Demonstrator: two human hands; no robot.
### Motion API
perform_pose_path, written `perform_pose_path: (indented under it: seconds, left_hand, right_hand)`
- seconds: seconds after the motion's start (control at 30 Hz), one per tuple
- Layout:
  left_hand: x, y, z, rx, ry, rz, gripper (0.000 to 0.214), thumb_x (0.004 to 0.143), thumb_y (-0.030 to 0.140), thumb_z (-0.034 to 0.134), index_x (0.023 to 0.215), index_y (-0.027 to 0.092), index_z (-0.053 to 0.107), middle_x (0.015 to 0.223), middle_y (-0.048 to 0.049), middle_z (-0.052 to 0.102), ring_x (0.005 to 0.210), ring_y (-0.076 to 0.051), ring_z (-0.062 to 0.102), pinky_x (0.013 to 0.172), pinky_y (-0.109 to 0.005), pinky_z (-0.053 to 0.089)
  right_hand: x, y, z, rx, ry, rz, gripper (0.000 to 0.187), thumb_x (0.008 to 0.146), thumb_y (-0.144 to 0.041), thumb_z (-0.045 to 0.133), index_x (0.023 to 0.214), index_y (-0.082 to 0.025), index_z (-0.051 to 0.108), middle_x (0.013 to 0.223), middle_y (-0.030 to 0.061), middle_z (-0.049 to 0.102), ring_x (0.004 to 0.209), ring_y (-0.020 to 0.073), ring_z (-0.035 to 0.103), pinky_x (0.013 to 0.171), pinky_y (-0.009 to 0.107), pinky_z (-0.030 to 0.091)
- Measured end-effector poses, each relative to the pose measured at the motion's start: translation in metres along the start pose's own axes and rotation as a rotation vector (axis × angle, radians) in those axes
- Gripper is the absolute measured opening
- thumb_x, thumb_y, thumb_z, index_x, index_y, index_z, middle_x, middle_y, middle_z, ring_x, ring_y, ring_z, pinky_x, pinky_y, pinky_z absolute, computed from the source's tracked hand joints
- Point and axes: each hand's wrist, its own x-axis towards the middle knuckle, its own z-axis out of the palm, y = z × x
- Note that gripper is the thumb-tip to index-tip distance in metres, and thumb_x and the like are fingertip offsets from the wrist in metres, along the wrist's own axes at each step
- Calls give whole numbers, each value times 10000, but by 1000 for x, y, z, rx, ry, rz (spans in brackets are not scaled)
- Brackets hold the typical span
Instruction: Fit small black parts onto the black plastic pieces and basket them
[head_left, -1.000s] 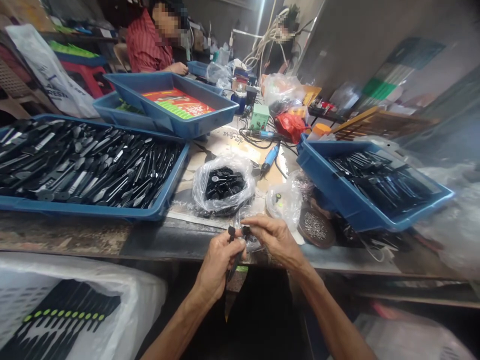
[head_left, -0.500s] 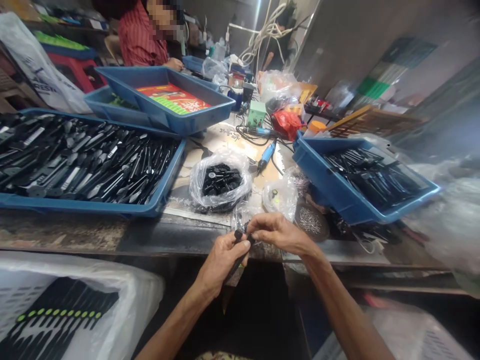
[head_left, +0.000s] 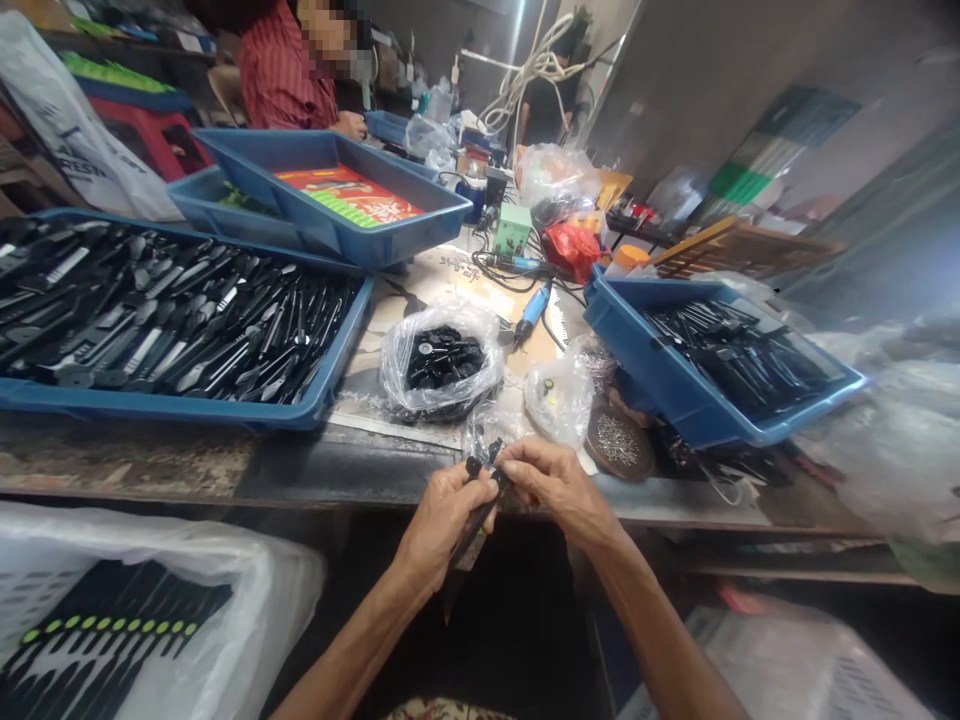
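Just in front of the bench edge, my left hand (head_left: 441,518) is closed around a long, flat black plastic part (head_left: 472,522), whose lower end slants down toward my lap. A dark rounded knob sticks up by the thumb. My right hand (head_left: 559,485) meets it from the right, thumb and forefinger pinched together at the part's upper end; whatever is between those fingertips is hidden. Beyond the hands sits a clear bag (head_left: 397,375) of small black round-headed pieces. Closer to the right hand are a small bag (head_left: 574,405) with a yellow-green piece and a round dish (head_left: 643,455) of tiny metal pieces.
At left, a blue tray (head_left: 330,375) is heaped with long black parts; another blue tray (head_left: 652,370) stands tilted at right. A blue electric screwdriver (head_left: 534,312) lies behind the bags. A lined white basket (head_left: 277,570) is at lower left. Across the bench sits a person (head_left: 281,70).
My right hand has lowered slightly and its wrist has turned in, uncovering more of the metal-piece dish. The left hand keeps its hold on the black part.
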Motion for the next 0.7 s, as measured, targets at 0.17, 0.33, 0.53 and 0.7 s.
perform_pose_path:
  seconds: [0.17,0.33,0.53,0.7]
  left_hand:
    - [-1,-1,-1,12,-6,8,159,789,258,494,665,162,469,467,41,463,423,-59,286,425,-211,201]
    - [-1,-2,0,16,2,16,147,785,233,491,658,159,475,486,39,470,439,-53,315,445,-195,233]
    - [-1,-4,-1,43,-68,11,174,811,277,480,679,164,483,484,34,471,436,-66,337,443,-211,237]
    - [-5,-2,-2,111,-139,30,216,848,354,455,758,165,506,569,30,478,481,-77,353,454,-214,244]
  right_hand:
    - [-5,5,3,156,0,61,276,761,-369,616,850,-109,605,502,-53,429,449,49,339,434,189,222]
    - [-7,7,2,167,-5,82,251,732,-338,639,797,-97,607,518,-40,458,450,44,359,428,184,228]
    - [-9,12,5,231,39,92,184,688,-277,642,723,-100,605,451,-52,454,386,32,329,382,170,210]
    - [-12,11,5,273,52,123,151,674,-249,635,685,-103,599,425,-57,451,363,25,323,356,156,215]
